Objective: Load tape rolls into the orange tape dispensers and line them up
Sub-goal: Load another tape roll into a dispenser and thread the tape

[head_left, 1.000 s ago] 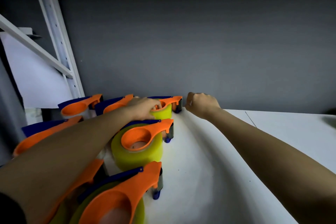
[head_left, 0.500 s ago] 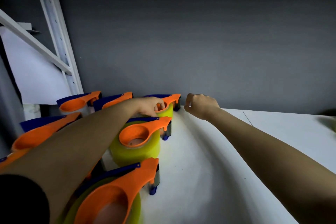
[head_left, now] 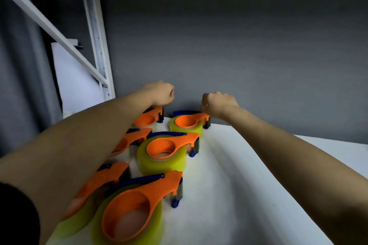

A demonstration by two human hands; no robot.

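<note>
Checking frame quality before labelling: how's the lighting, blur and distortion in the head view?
Head view: dim, with a dark grey wall and soft shadows falling right of the arms across the white table. Wide-angle stretch bends the shelf frame and swells the forearms. The nearest dispenser is soft and slightly blurred; the far one is sharper. No glare. Left hand and right hand are curled, their fingers hidden.

- The left hand (head_left: 160, 92) has let go of the far dispenser (head_left: 189, 122) and lifted, fingers curled.
- The right hand (head_left: 218, 103) now hovers over that dispenser's nose.
</note>
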